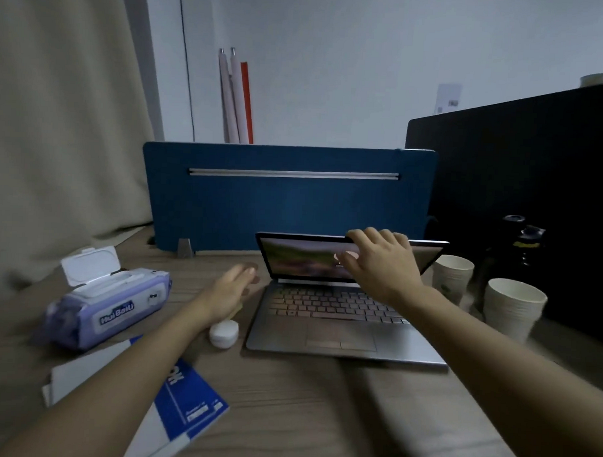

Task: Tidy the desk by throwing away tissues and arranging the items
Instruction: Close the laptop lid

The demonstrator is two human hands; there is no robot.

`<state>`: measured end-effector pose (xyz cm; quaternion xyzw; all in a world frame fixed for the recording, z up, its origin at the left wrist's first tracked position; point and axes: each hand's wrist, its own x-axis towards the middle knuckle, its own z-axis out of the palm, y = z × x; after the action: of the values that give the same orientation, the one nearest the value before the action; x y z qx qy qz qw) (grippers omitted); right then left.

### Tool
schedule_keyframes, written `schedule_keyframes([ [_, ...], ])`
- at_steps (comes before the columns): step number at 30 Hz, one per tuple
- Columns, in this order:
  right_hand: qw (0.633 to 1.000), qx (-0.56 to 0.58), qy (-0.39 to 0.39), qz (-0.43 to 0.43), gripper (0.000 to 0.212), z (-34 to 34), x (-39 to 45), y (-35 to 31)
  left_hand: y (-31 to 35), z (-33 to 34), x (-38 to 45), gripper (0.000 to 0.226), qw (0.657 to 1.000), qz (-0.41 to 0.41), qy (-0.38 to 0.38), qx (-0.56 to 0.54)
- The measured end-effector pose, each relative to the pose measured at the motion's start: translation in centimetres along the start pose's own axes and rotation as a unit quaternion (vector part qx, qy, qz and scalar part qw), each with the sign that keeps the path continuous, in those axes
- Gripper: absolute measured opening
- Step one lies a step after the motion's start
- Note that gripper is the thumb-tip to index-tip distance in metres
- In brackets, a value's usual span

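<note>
Laptop (338, 315) sits mid-counter, lid tilted forward over the keyboard, screen lit. Right hand (381, 262) grips the top edge of the lid: fingers over the rim, thumb on the screen side. Left hand (231, 287) hovers open just left of the laptop, fingers spread, holding nothing; it's motion-blurred.

Wet wipes pack (109, 300) lies on the left of the counter (303, 416), flip lid open. Small white round case (224, 333) is just beside the laptop's front-left corner, under the left wrist. Blue-and-white notebook (188, 405) near the front-left, partly under the left forearm, resting on white paper.

Two stacks of paper cups (512, 311) stand right of the laptop, a dark bottle (525, 243) behind them. Blue divider panel (287, 197) stands upright behind the laptop, black partition on the right.
</note>
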<state>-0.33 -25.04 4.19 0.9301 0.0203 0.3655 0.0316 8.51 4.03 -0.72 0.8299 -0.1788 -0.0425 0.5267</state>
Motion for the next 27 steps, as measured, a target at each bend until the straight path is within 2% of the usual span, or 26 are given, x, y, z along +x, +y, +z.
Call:
schedule_keyframes([
  [1,1.0,0.006,-0.005,0.001,0.046,-0.1,-1.1,-0.3,0.3,0.1,-0.8,0.028,1.0,0.003,-0.002,0.006],
  [3,1.0,0.016,-0.015,0.0,0.043,-0.3,-3.1,-0.9,0.7,0.4,-2.2,0.071,1.0,0.005,0.006,0.02],
  [4,1.0,0.02,-0.021,-0.004,0.042,-0.3,-4.1,-1.1,0.8,0.6,-2.9,0.078,1.0,0.011,0.0,0.03],
  [5,0.999,0.022,-0.03,-0.01,0.042,-0.4,-5.1,-1.2,0.9,0.8,-3.4,0.067,0.999,0.023,-0.003,0.041],
  [7,0.998,0.021,-0.048,-0.024,0.045,-0.4,-6.7,-1.3,1.2,1.2,-4.5,0.027,0.995,0.041,0.004,0.087],
  [8,0.998,0.021,-0.056,-0.03,0.047,-0.4,-7.5,-1.2,1.2,1.3,-4.9,0.023,0.992,0.053,0.011,0.112],
  [12,0.996,0.027,-0.083,-0.03,0.049,-0.2,-9.7,-1.4,1.0,1.5,-6.5,0.02,0.978,0.057,0.034,0.197],
  [17,0.992,0.06,-0.106,-0.027,0.05,0.3,-11.2,-1.6,0.7,1.0,-7.7,0.026,0.976,0.046,0.054,0.204],
  [20,0.99,0.073,-0.12,-0.021,0.051,0.8,-12.1,-1.6,0.5,1.2,-8.1,0.032,0.975,0.057,0.031,0.214],
  [24,0.983,0.093,-0.156,-0.017,0.052,1.5,-13.3,-1.4,0.4,2.2,-8.1,0.028,0.958,0.102,-0.002,0.269],
  [27,0.975,0.123,-0.183,0.006,0.043,1.9,-13.5,-0.4,0.1,3.3,-7.9,0.031,0.941,0.121,-0.042,0.314],
])
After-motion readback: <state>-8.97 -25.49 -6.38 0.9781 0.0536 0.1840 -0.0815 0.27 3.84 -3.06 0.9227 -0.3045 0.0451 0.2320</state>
